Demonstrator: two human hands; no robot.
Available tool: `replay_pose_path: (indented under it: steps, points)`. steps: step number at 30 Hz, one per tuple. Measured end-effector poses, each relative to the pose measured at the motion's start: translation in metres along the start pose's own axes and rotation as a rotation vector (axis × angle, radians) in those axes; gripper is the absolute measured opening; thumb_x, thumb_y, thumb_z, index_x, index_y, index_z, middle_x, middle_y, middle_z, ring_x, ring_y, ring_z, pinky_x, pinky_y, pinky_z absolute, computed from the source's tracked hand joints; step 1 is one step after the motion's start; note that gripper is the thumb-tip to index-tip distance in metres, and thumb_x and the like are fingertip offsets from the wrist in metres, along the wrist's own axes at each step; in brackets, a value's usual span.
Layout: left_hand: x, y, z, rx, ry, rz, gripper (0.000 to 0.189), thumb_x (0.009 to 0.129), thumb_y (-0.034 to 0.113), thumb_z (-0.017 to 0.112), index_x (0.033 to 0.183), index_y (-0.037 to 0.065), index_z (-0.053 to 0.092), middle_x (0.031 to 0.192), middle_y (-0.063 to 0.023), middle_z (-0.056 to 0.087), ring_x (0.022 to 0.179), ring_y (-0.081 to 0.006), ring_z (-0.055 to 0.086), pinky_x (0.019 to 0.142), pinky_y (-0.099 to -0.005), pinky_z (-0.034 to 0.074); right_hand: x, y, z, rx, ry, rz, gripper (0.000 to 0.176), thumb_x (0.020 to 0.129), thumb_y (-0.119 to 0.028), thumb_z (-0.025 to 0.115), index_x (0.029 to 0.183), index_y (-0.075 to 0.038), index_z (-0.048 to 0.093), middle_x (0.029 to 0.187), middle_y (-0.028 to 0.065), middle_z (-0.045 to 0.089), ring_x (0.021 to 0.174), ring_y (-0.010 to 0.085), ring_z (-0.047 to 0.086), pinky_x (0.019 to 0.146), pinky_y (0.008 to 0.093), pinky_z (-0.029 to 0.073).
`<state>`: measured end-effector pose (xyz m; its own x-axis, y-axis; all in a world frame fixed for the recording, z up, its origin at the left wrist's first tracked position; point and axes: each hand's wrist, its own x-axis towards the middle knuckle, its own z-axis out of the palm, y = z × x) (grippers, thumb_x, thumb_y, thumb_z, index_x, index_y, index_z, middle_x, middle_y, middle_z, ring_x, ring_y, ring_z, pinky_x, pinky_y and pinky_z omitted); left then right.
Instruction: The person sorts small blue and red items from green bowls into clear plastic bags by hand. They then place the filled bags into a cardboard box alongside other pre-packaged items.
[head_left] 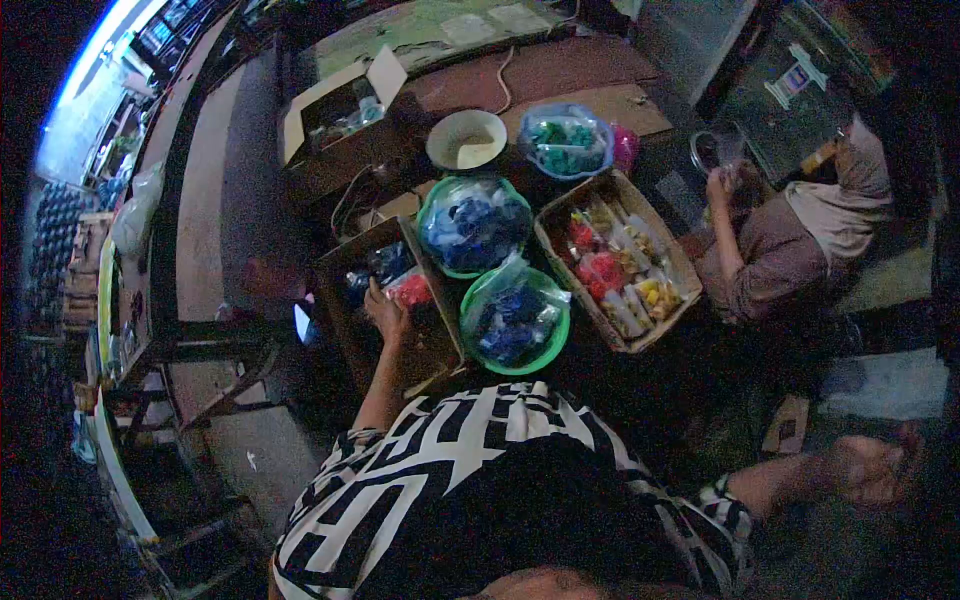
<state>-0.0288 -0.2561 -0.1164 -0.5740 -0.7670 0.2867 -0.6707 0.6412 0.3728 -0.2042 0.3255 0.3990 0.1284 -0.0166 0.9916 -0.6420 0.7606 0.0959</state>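
Note:
My left hand reaches into a cardboard box, fingers apart, beside dark blue packets and a red packet. To the far right, my right hand is blurred and dim; its fingers and anything in them cannot be made out. Between the boxes stand two green basins, one behind the other, both with blue items in clear plastic. A second cardboard box holds red packets and yellow packets.
Behind are a pale bowl, a blue basin of green packets, a pink bag and an open carton. A person at the right handles clear plastic. A wooden bench runs along the left.

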Motion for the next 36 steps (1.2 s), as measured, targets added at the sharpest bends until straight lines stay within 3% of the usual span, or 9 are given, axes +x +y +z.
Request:
replay_pose_path:
  steps: [4,8,14,16,19,24,29,32,36]
  points:
    - [-0.005,0.07,-0.05,0.09,0.037,0.03,0.064,0.081,0.037,0.05,0.131,0.007,0.025,0.135,-0.0145,0.022,0.126,-0.0319,0.018,0.098,-0.0531,0.015,-0.044,0.024,-0.011,-0.167,-0.075,0.143,0.039,0.082,-0.027,0.051,0.102,0.006,0.053,0.096,0.0167,0.058,0.095,0.0285,0.053,0.081,0.0368,0.042]
    - [-0.019,0.083,-0.038,0.111,-0.228,-0.136,0.06,0.086,0.045,0.037,0.135,0.015,0.019,0.143,-0.0016,0.01,0.13,-0.0265,0.009,0.097,-0.0596,-0.001,-0.105,0.023,-0.006,-0.197,-0.174,1.076,0.035,0.086,-0.025,0.049,0.109,0.002,0.047,0.105,0.0131,0.052,0.097,0.0215,0.048,0.085,0.0312,0.039]
    - [-0.008,0.032,0.019,0.339,-0.247,-0.033,0.061,0.087,0.047,0.031,0.137,0.015,0.012,0.143,-0.003,0.005,0.13,-0.0297,0.009,0.092,-0.0655,0.0,-0.2,0.02,0.054,0.11,-0.576,0.877,0.031,0.086,-0.023,0.05,0.106,0.001,0.046,0.109,0.0099,0.048,0.101,0.0199,0.045,0.088,0.0316,0.035]
    - [-0.006,0.02,0.023,0.399,-0.146,0.04,0.056,0.089,0.043,0.028,0.136,0.016,0.014,0.143,-0.006,0.004,0.129,-0.0354,0.008,0.09,-0.0677,0.008,-0.234,-0.002,0.082,0.271,-0.673,1.044,0.026,0.083,-0.017,0.053,0.103,-0.001,0.048,0.106,0.0104,0.049,0.099,0.0211,0.046,0.086,0.0327,0.036]
    - [-0.016,0.107,-0.06,0.026,-0.205,-0.279,0.053,0.089,0.04,0.032,0.136,0.019,0.016,0.143,-0.0055,0.004,0.129,-0.0352,0.008,0.091,-0.0668,0.009,-0.286,-0.018,0.116,0.327,-1.055,0.713,0.024,0.077,-0.005,0.053,0.1,-0.002,0.049,0.096,0.0152,0.049,0.092,0.0293,0.05,0.083,0.0363,0.039]
    - [-0.053,0.108,-0.076,0.046,-0.216,-0.218,0.046,0.089,0.034,0.035,0.132,0.02,0.026,0.142,-0.007,0.009,0.129,-0.0348,0.009,0.092,-0.0661,0.01,-0.379,-0.066,0.158,0.476,-1.417,0.727,0.037,0.067,-0.014,0.065,0.098,-0.002,0.05,0.101,0.0176,0.048,0.101,0.0335,0.043,0.085,0.041,0.036]
    - [-0.088,0.083,-0.095,-0.102,-0.147,-0.201,0.04,0.089,0.029,0.038,0.125,0.014,0.039,0.137,-0.0132,0.022,0.127,-0.034,0.017,0.096,-0.059,0.015,-0.439,-0.088,0.175,0.339,-1.432,0.444,0.047,0.06,-0.025,0.072,0.095,-0.002,0.05,0.098,0.0177,0.047,0.097,0.0356,0.043,0.083,0.0439,0.036]
    - [-0.101,0.076,-0.108,-0.152,-0.034,-0.2,0.031,0.088,0.021,0.043,0.111,0.003,0.051,0.123,-0.021,0.04,0.119,-0.0361,0.032,0.1,-0.0361,0.024,-0.473,-0.092,0.186,0.353,-1.177,0.476,0.041,0.061,-0.019,0.072,0.091,-0.003,0.049,0.092,0.0168,0.049,0.089,0.0347,0.046,0.081,0.042,0.037]
    - [-0.101,0.101,-0.138,-0.166,-0.03,-0.184,0.03,0.088,0.02,0.043,0.11,0.002,0.052,0.122,-0.0198,0.042,0.114,-0.0345,0.038,0.097,-0.0382,0.029,-0.492,-0.076,0.194,0.532,-1.341,0.757,0.038,0.06,-0.013,0.071,0.089,-0.001,0.048,0.094,0.0166,0.049,0.089,0.0326,0.047,0.079,0.0406,0.038]
